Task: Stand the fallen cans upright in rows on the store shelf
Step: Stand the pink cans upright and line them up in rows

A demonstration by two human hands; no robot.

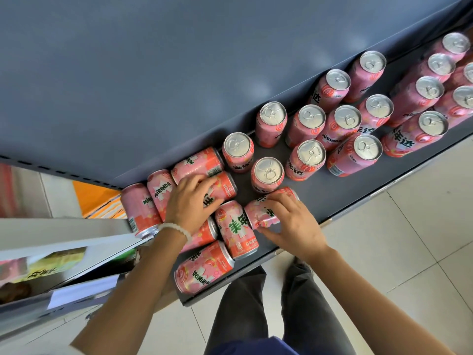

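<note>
We look down on a grey shelf (320, 193) whose front edge runs from near left to far right, with pale floor tiles (409, 239) beyond it. Our left hand (190, 201) curls its fingers over a fallen pink can (225, 187) in the heap at the left end, gripping it from above; a white bead bracelet (176, 230) sits on that wrist. Our right hand (294, 221) wraps fingers and thumb round another fallen can (261, 211) lying just beside the front edge. Between the two hands lies a third can (236, 229) on its side, and a fourth (203, 267) rests at the near corner, close to the lip. More fallen cans (143, 206) crowd the left end against the white upright (64, 242). The standing cans (309, 155) fill the middle and far right in loose rows. Bare shelf shows right of our right hand, along the front edge, and in a strip by the grey back panel (179, 73).
</note>
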